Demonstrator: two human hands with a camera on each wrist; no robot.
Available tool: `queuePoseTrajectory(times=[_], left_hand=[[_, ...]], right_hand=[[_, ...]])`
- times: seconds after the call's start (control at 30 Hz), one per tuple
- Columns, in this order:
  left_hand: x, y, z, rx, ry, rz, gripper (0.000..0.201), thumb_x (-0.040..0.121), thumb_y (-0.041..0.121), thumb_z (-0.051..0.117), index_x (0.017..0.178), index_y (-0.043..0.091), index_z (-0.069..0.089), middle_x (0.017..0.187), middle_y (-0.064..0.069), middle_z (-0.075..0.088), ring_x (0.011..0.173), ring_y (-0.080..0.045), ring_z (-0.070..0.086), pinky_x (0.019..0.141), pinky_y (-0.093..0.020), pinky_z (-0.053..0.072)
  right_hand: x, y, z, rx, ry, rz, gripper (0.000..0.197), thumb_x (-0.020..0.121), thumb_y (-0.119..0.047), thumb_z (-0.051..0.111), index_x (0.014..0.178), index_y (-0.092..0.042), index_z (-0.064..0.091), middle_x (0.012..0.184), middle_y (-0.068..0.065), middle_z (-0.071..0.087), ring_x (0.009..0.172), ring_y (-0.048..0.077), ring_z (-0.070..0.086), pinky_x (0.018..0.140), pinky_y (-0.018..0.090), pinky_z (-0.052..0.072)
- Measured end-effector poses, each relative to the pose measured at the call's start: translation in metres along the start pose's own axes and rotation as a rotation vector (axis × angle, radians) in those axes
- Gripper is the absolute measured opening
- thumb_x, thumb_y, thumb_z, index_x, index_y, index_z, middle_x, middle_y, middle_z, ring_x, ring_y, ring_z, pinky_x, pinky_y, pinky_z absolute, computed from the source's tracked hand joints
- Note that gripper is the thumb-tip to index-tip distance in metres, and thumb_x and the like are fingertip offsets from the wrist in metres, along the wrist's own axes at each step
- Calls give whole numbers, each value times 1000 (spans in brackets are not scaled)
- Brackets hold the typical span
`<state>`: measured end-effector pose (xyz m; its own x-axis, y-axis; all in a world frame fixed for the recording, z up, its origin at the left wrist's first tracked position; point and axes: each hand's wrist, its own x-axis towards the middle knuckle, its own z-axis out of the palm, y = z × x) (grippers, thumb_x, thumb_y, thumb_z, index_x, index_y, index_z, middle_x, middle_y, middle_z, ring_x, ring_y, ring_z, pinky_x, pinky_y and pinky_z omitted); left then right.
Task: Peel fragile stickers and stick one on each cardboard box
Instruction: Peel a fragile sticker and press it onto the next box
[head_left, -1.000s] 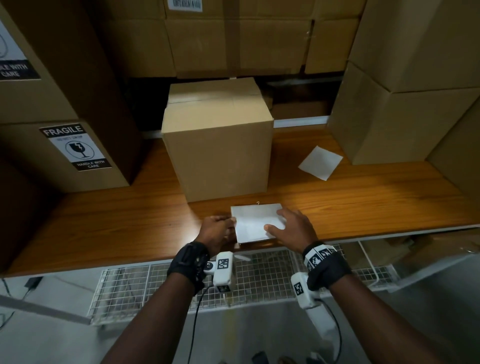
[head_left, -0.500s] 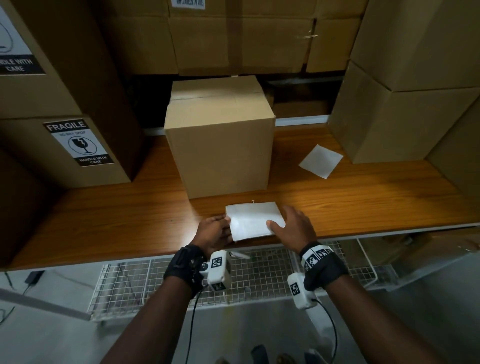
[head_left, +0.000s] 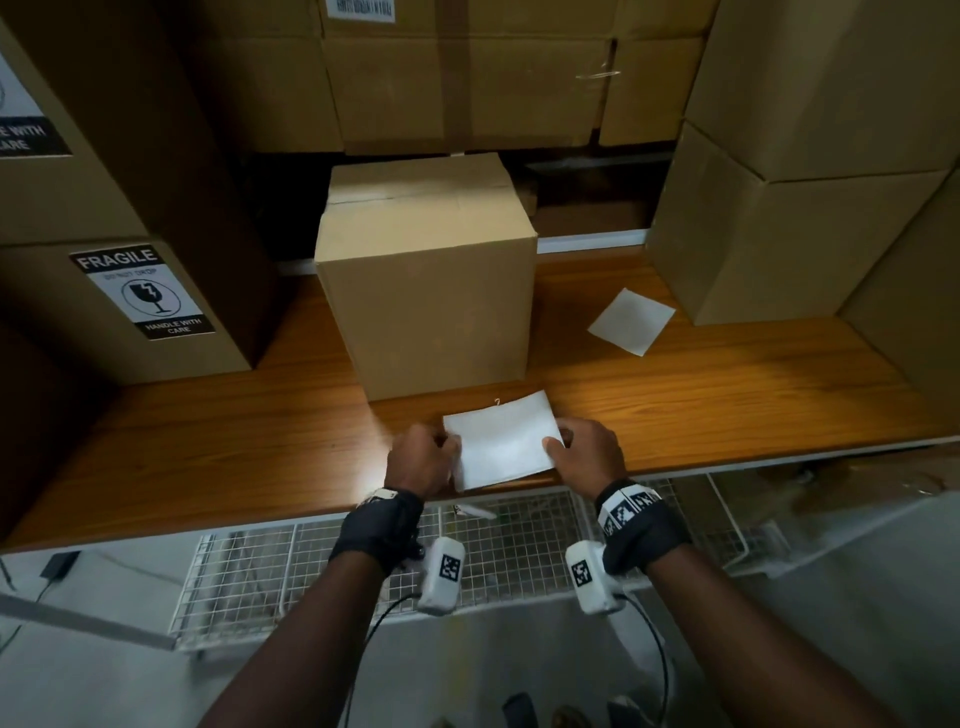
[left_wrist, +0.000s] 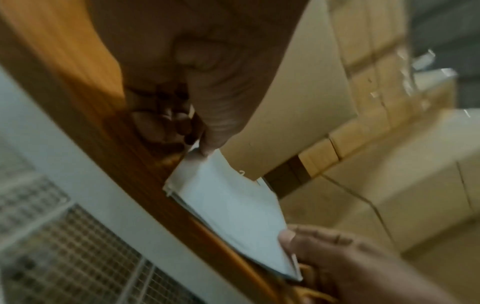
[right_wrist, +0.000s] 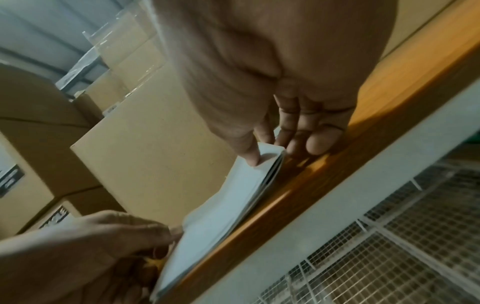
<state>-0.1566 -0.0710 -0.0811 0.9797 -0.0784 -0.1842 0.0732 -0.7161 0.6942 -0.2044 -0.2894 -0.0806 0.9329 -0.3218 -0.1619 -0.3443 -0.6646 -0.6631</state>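
Currently the sticker stack (head_left: 503, 441) — a thin sheaf of white sheets, blank side up — is lying at the near edge of the wooden shelf (head_left: 727, 405), just in front of the plain cardboard box (head_left: 431, 306). The left hand (head_left: 423, 457) is pinching the stack's left corner between thumb and curled fingers; the left wrist view is showing the thumb (left_wrist: 207, 123) bearing on the top sheet at that corner. The right hand (head_left: 587, 452) is gripping the right edge, with the thumb (right_wrist: 249, 152) on top and the fingers reaching beneath, where the sheets are fanning slightly apart. The step in hand appears to be separating one sheet or starting a peel; whether any sticker is lifting from its backing cannot be told. The next move is calling for a fine pinch on a single layer while the other hand is anchoring the rest, then a slow pull to avoid tearing or curling. Further out, a loose white sheet (head_left: 631, 322) is lying to the right — probably discarded backing. At the left, a stacked box (head_left: 67, 332) is already carrying a FRAGILE label (head_left: 143, 291), while the plain box is showing none.
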Motion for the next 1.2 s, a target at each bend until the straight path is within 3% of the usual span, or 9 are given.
queuePoseTrajectory(times=[0.2, 0.3, 0.33, 0.37, 0.43, 0.53, 0.8, 1.0, 1.2], left_hand=[[-8, 29, 14, 202, 41, 248, 39, 101, 35, 61, 131, 10, 61, 129, -10, 58, 108, -23, 59, 81, -27, 43], [-10, 50, 22, -83, -80, 268, 41, 101, 44, 59, 106, 5, 72, 103, -7, 74, 87, -17, 65, 69, -27, 41], [-10, 54, 23, -184, -122, 238, 44, 100, 46, 59, 96, 4, 71, 83, 14, 59, 84, -20, 66, 66, -29, 42], [-10, 57, 23, -269, -160, 207, 45, 100, 48, 59, 92, 5, 70, 117, -4, 48, 92, -23, 66, 67, -32, 46], [-8, 57, 24, -365, -228, 164, 41, 99, 51, 59, 91, 14, 75, 104, 1, 66, 105, -14, 60, 68, -33, 50], [-7, 56, 21, -510, -269, 60, 31, 95, 46, 67, 97, 17, 76, 92, -3, 76, 89, -22, 71, 65, -30, 53], [1, 46, -4, -750, -141, -129, 19, 100, 12, 58, 85, 3, 66, 86, -13, 54, 81, -28, 56, 53, -33, 55], [0, 46, -42, -940, -108, -125, 26, 101, 5, 51, 76, 8, 59, 70, -10, 62, 61, -21, 63, 51, -28, 52], [-1, 30, -51, -978, -87, -163, 25, 104, 5, 47, 82, 5, 59, 74, -12, 68, 64, -24, 68, 56, -33, 55]], right_hand=[[-1, -1, -1, 330, 17, 83, 22, 94, -20, 67, 114, -13, 73, 106, 0, 73, 97, 17, 65, 90, 38, 57], [-4, -5, -1, 521, -6, 74, 14, 96, -20, 65, 104, -15, 75, 97, -1, 74, 95, 21, 69, 88, 44, 59], [-6, -7, -2, 597, -36, 78, 15, 98, -19, 62, 105, -12, 75, 99, 2, 75, 97, 24, 70, 86, 41, 60], [-9, -10, -4, 693, -81, 87, 17, 101, -16, 59, 107, -8, 73, 101, 7, 75, 97, 27, 71, 83, 39, 60], [-15, -16, -7, 829, -184, 80, 19, 103, -11, 53, 112, -5, 69, 105, 13, 75, 97, 30, 73, 80, 38, 62], [-19, -20, -5, 826, -233, 19, 20, 103, -7, 54, 111, -14, 71, 102, 9, 77, 93, 24, 75, 74, 33, 61], [-13, -18, 9, 725, -176, 53, 27, 99, -13, 62, 126, -14, 64, 107, 8, 68, 87, 21, 64, 81, 44, 60], [-10, -21, 10, 710, -262, 89, 51, 100, -30, 63, 145, -13, 48, 131, 7, 61, 114, 24, 63, 96, 45, 57], [-5, -21, 6, 809, -222, 121, 40, 101, -14, 59, 140, -7, 52, 122, 9, 67, 105, 25, 68, 80, 37, 62]])
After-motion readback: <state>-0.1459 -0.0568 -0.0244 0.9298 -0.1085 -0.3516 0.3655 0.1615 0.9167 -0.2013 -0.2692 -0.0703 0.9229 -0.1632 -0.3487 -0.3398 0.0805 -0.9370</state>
